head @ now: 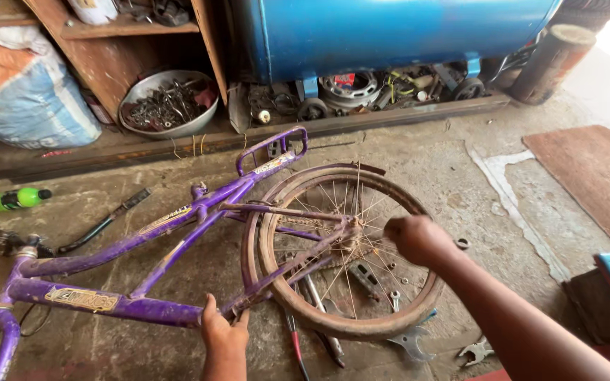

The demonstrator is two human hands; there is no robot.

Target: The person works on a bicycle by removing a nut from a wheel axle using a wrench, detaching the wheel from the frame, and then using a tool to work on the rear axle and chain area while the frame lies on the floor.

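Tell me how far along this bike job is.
Done: the purple frame lies flat on the floor, tools spread beneath it. In hand: left hand grips the lower frame tube; right hand is at the rear wheel's axle. Left: the rusty, tyreless wheel sits in the frame.

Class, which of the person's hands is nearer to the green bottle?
Left. The left hand grips the purple frame, closer to the bottle; the right hand is farther away, at the wheel hub.
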